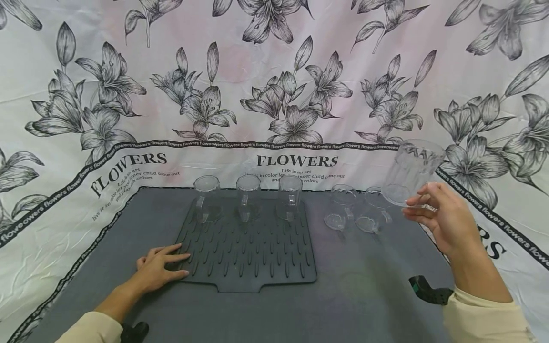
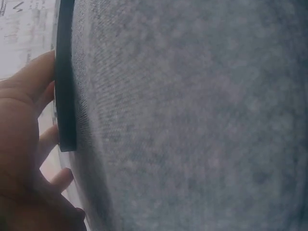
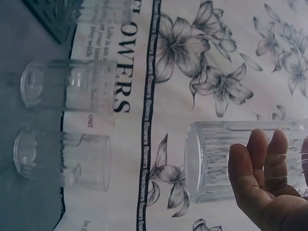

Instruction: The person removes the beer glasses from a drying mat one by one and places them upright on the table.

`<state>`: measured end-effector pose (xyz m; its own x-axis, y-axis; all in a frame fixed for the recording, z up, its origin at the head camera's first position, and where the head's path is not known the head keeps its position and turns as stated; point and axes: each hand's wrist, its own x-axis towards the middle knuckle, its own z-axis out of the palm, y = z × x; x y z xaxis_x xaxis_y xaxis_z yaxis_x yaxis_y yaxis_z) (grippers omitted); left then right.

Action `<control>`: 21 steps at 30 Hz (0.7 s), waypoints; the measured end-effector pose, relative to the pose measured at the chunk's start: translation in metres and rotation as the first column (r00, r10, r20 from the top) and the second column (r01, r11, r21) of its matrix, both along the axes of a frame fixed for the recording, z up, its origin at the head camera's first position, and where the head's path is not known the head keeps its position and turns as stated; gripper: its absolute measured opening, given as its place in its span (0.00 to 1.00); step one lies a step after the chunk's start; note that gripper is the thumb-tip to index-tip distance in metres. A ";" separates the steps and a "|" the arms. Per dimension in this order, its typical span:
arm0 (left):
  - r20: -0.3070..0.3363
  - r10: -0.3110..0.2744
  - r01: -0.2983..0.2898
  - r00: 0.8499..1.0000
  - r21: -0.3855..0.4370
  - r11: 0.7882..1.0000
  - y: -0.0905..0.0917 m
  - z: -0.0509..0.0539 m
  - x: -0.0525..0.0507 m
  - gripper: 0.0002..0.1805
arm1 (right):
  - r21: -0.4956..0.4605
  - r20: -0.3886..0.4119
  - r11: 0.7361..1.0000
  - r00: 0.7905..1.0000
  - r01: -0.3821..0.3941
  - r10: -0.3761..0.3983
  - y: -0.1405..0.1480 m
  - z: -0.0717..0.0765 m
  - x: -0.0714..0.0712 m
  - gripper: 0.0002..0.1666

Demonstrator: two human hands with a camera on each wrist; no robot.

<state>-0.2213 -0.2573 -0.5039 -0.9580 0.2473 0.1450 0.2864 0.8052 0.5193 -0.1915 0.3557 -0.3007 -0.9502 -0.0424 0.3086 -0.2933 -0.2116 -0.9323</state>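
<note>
My right hand [image 1: 450, 219] holds a large clear ribbed glass [image 1: 413, 166] in the air at the right. In the right wrist view its fingers [image 3: 243, 168] curl against the side of the glass. My left hand [image 1: 158, 269] rests with extended, spread fingers on the left edge of a dark drying mat [image 1: 253, 259]. The left wrist view shows the mat's edge [image 2: 66, 96] side-on against those fingers. Three clear glass mugs [image 1: 207, 200], [image 1: 248, 197], [image 1: 289, 197] stand in a row along the mat's back.
Two more clear glass mugs [image 1: 340, 207], [image 1: 373, 209] stand on the grey tabletop [image 1: 356, 295] right of the mat, below and left of the raised glass. A white cloth [image 1: 240, 114] with printed flowers hangs behind and around the table.
</note>
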 end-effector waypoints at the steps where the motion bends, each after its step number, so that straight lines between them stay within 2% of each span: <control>1: 0.003 0.002 -0.002 1.000 0.004 1.000 0.000 0.000 0.000 0.30 | -0.006 0.002 1.000 1.000 0.001 -0.001 0.003 0.000 -0.001 0.13; 6: 0.019 0.002 -0.002 1.000 0.014 1.000 -0.001 0.001 0.000 0.30 | -0.023 0.020 1.000 1.000 0.009 -0.009 0.017 -0.002 -0.008 0.13; 10: 0.033 -0.008 0.007 0.999 0.012 1.000 -0.001 0.002 -0.001 0.30 | 0.009 0.042 0.998 0.997 0.060 -0.060 0.029 -0.007 -0.012 0.14; 18: 0.037 -0.010 0.010 0.999 0.001 1.000 -0.002 0.000 -0.001 0.32 | 0.083 0.079 0.982 0.981 0.171 -0.177 0.052 -0.027 -0.030 0.17; 21: 0.031 -0.010 0.010 0.999 0.001 1.000 -0.002 -0.001 -0.001 0.32 | 0.072 0.081 0.978 0.976 0.195 -0.201 0.060 -0.036 -0.036 0.18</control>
